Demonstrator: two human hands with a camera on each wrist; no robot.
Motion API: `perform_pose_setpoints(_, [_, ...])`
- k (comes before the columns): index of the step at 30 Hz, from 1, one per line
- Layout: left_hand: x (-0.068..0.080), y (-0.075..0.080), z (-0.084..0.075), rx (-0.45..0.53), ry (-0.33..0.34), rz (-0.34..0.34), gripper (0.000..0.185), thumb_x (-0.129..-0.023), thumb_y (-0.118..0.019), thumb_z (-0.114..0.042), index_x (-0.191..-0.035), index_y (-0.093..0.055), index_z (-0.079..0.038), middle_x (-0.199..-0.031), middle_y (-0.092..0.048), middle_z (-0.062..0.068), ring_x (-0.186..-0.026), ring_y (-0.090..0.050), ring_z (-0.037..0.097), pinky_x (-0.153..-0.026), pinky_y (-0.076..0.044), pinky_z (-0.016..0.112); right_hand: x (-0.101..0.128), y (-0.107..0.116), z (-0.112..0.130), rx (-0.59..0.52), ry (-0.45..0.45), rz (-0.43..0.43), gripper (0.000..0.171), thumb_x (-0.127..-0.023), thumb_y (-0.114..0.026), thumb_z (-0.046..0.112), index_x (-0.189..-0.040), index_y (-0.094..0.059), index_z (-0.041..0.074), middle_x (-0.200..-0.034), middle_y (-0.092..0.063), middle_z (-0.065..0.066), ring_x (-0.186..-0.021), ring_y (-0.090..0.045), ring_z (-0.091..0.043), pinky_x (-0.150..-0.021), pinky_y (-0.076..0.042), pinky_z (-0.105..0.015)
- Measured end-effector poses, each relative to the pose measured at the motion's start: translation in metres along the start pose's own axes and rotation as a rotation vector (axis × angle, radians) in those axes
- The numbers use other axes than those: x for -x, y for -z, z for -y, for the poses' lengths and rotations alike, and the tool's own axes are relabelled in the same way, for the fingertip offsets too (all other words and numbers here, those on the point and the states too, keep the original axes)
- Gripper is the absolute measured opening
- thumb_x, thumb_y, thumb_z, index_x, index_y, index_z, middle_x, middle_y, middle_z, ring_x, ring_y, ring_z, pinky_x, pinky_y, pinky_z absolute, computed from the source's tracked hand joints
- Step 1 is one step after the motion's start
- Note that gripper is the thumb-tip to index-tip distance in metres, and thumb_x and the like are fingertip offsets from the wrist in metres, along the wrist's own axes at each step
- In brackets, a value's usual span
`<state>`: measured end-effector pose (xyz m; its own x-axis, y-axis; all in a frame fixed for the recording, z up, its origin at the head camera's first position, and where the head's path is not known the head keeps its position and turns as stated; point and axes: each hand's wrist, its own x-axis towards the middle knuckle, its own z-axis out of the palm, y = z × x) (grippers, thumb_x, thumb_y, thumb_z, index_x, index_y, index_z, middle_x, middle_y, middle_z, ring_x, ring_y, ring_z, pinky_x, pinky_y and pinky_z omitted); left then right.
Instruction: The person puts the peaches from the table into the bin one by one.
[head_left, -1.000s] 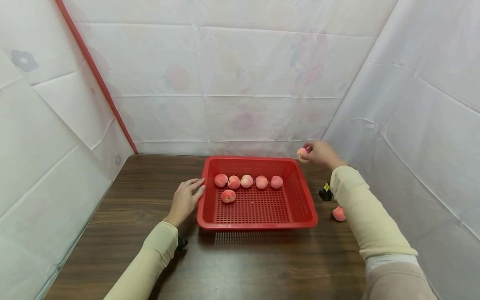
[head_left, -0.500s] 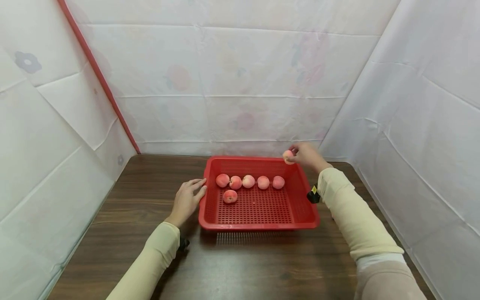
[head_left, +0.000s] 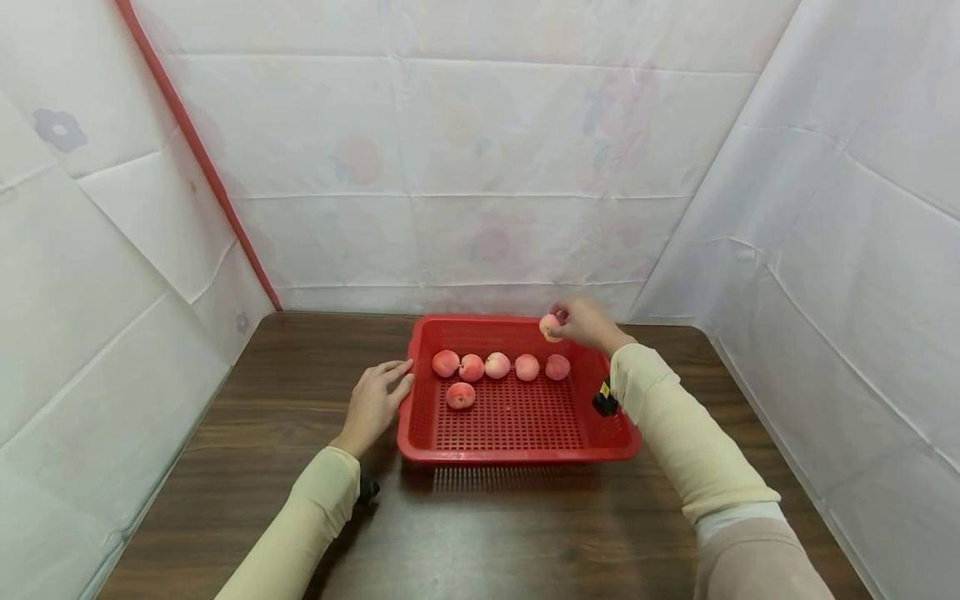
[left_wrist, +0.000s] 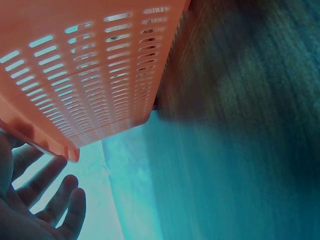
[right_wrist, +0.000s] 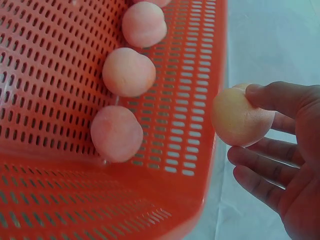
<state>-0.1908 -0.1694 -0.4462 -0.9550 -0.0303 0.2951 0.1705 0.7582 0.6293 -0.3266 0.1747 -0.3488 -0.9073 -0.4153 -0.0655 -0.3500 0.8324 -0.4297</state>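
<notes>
Right hand (head_left: 592, 323) fingers (right_wrist: 272, 96) curled round a peach (head_left: 551, 327), pinching it between thumb and fingertips; peach held in the air over the far right corner of the red basket (head_left: 607, 433), just above the far rim, touching nothing but the hand. In the right wrist view the held peach (right_wrist: 241, 117) sits just outside the basket wall (right_wrist: 195, 125), apart from it.

Left hand (head_left: 375, 400) fingers straight and slightly spread, resting flat on the counter (head_left: 285, 417), fingertips against the basket's left rim; holds nothing. Left wrist view shows those fingers (left_wrist: 55, 200) loose beside the basket's slotted side (left_wrist: 100, 75).

Inside the basket: five peaches in a row (head_left: 497, 366) along the far side, each touching or just beside its neighbour; one more peach (head_left: 460, 395) alone in front of the row's left end. Basket sits on the dark wood counter, white sheet walls (head_left: 480, 167) around, red pole (head_left: 191, 150) at far left
</notes>
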Motion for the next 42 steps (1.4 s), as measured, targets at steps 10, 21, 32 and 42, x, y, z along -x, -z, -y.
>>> perform_pose_setpoints(10, [0.002,0.002,0.000,0.014,0.010,-0.001,0.038,-0.096,-0.062,-0.026,-0.130,-0.064,-0.010,-0.125,-0.065,0.015,-0.117,-0.055,0.034,-0.098,-0.045,0.055,-0.007,-0.020,0.010,0.053,0.111,0.025,0.030,-0.087,-0.070,0.015,-0.112,-0.067,-0.001,-0.098,-0.068,-0.013,-0.088,-0.061,-0.025,-0.082,-0.051,-0.041])
perform_pose_setpoints(21, [0.006,0.005,-0.001,0.018,0.023,0.009,0.037,-0.096,-0.062,-0.026,-0.130,-0.064,-0.011,-0.126,-0.064,0.015,-0.118,-0.054,0.034,-0.099,-0.045,0.055,-0.008,-0.038,0.023,0.108,0.160,0.105,0.035,-0.090,-0.070,0.024,-0.119,-0.066,0.006,-0.112,-0.069,-0.009,-0.102,-0.061,-0.024,-0.091,-0.050,-0.042])
perform_pose_setpoints(32, [0.010,0.008,-0.002,0.031,0.027,0.006,0.037,-0.096,-0.062,-0.026,-0.130,-0.064,-0.011,-0.127,-0.064,0.015,-0.119,-0.054,0.035,-0.100,-0.044,0.056,-0.007,-0.052,0.049,0.183,0.224,0.217,0.040,-0.087,-0.071,0.022,-0.124,-0.065,0.009,-0.123,-0.065,-0.007,-0.113,-0.061,-0.025,-0.097,-0.048,-0.043])
perform_pose_setpoints(42, [0.010,0.002,0.001,0.033,0.010,-0.006,0.037,-0.096,-0.062,-0.025,-0.130,-0.064,-0.011,-0.125,-0.065,0.015,-0.117,-0.055,0.035,-0.099,-0.045,0.055,-0.005,-0.066,0.059,0.230,0.236,0.266,0.040,-0.087,-0.072,0.023,-0.125,-0.065,0.012,-0.129,-0.061,-0.005,-0.115,-0.058,-0.023,-0.097,-0.047,-0.040])
